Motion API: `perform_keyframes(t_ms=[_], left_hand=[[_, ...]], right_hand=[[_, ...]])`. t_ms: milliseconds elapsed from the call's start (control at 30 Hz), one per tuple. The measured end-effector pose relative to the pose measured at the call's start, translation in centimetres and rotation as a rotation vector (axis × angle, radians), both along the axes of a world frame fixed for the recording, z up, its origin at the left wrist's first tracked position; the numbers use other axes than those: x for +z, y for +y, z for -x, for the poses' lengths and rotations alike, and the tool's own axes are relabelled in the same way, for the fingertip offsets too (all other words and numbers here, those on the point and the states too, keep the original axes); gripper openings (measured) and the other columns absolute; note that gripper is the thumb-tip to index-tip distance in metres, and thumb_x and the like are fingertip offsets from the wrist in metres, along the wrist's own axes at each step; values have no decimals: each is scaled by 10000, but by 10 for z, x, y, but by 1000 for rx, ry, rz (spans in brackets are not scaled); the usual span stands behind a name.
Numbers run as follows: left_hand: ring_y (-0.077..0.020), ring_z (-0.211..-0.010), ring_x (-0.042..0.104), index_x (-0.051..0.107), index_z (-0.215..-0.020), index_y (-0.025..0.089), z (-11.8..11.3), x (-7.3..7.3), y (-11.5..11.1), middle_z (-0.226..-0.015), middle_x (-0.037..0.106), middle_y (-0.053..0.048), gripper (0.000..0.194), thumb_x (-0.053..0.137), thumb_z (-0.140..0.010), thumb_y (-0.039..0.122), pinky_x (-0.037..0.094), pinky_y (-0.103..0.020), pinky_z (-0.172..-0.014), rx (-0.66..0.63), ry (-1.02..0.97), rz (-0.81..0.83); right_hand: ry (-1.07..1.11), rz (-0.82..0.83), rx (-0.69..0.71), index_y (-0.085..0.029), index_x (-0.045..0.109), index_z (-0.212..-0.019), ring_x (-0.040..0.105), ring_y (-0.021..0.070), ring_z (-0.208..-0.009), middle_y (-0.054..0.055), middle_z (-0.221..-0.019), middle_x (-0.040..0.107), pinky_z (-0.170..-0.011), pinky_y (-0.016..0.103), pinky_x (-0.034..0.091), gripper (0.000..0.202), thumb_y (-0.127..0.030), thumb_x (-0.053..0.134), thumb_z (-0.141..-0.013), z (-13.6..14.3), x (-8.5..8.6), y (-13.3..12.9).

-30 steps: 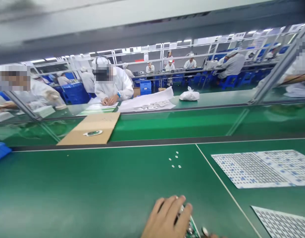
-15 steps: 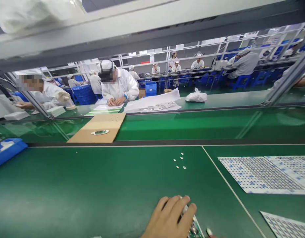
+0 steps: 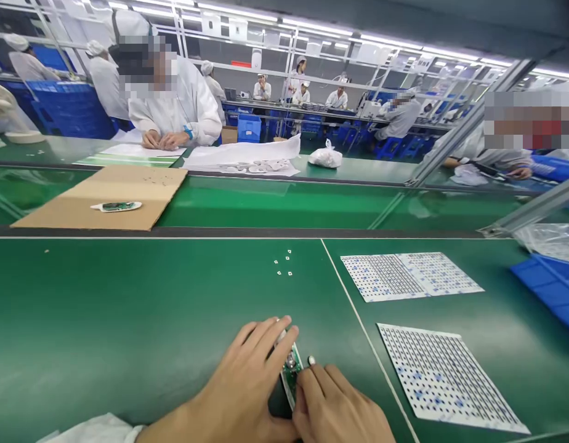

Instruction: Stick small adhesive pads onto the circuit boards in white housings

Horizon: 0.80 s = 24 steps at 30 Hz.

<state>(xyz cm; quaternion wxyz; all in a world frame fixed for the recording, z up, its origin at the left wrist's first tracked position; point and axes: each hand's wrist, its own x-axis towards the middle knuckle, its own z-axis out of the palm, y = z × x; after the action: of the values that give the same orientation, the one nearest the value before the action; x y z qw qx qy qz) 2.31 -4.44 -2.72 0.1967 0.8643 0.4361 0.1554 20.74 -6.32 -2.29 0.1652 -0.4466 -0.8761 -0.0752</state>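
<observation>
A small green circuit board lies on the green desk, near the front edge and just left of a thin pale line that runs across the mat. Both hands meet on this board. The left hand lies over its left side with the fingers stretched forward and only a little bent; the fingertips reach past the far end of the board, where a small pale part shows under them. The hand covers and presses the board more than it grips it. The right hand comes from the lower right with curled fingers, and its thumb and first finger pinch at the right edge of the board. A tiny silver piece sits at the fingertips, but I cannot tell if it is held or only lying there.

Farther from the hands, five very small white parts lie loose on the desk. To the right of the line there are two sheets printed with a fine dot pattern, one far and one near, and a blue tray at the right edge. Behind the desk, a brown cardboard sheet rests on the conveyor belt and carries one white and green piece. Behind the belt, a person in a white coat sits at the opposite bench.
</observation>
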Motion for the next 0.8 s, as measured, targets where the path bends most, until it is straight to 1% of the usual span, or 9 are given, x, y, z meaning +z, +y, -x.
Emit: perform_keyframes(t_ms=[133, 267, 333, 433, 533, 600, 700, 800], left_hand=[[-352, -1369, 431, 345, -1483, 169, 0, 0, 0, -1540, 392, -128, 920, 752, -706, 448, 410, -526, -1097, -6, -6, -22], [-342, -1375, 425, 369, -1465, 147, 0, 0, -1, -1531, 404, -139, 877, 719, -750, 515, 405, -508, -1102, -10, 8, -52], [-335, -1373, 428, 364, -1465, 152, 0, 0, -1, -1523, 416, -140, 860, 697, -774, 540, 403, -502, -1102, -10, -9, -68], [-336, -1374, 426, 351, -1470, 158, 0, 0, -1, -1526, 412, -143, 850, 681, -787, 540, 403, -506, -1099, -10, -25, -73], [-341, -1379, 419, 352, -1470, 158, -1, 0, -1, -1531, 404, -142, 857, 695, -768, 507, 402, -506, -1098, -11, -18, -54], [-337, -1384, 414, 332, -1482, 157, -1, 0, -1, -1536, 398, -135, 884, 706, -750, 483, 396, -499, -1105, -6, -12, -39], [-323, -1385, 417, 249, -1520, 164, 0, 0, -1, -1541, 393, -120, 958, 716, -734, 449, 390, -474, -1115, 7, -17, -45], [-316, -1324, 497, 141, -1555, 201, 1, 0, -1, -1510, 444, -105, 1033, 723, -740, 457, 444, -444, -1064, 1, -31, -142]], right_hand=[[-35, 57, 14, -222, 444, -735, 584, 151, -525, 3, -616, 558, -426, 217, 356, 244, 10, 411, -804, -5, 2, 1], [-13, 98, 44, -232, 451, -732, 608, 170, -509, 9, -613, 557, -384, 241, 354, 259, -2, 338, -773, -5, 12, 5], [7, 124, 51, -231, 471, -740, 625, 177, -521, 13, -621, 564, -377, 246, 368, 274, -16, 309, -791, -5, 17, 6], [42, 147, 59, -228, 496, -753, 629, 167, -527, 8, -629, 573, -390, 239, 386, 303, -51, 285, -878, -6, 20, 5], [70, 138, 52, -224, 500, -765, 622, 152, -527, 5, -636, 579, -404, 226, 379, 319, -119, 280, -969, -8, 19, 2], [66, 128, 45, -225, 495, -767, 619, 151, -533, 7, -642, 580, -405, 227, 370, 307, -137, 293, -982, -9, 16, 0], [27, 124, 47, -225, 501, -782, 621, 165, -557, 10, -661, 590, -418, 243, 376, 234, -102, 364, -926, -9, 10, -1], [7, 60, 7, -222, 499, -745, 609, 170, -551, 10, -634, 592, -440, 241, 383, 190, -80, 455, -864, -3, 2, -3]])
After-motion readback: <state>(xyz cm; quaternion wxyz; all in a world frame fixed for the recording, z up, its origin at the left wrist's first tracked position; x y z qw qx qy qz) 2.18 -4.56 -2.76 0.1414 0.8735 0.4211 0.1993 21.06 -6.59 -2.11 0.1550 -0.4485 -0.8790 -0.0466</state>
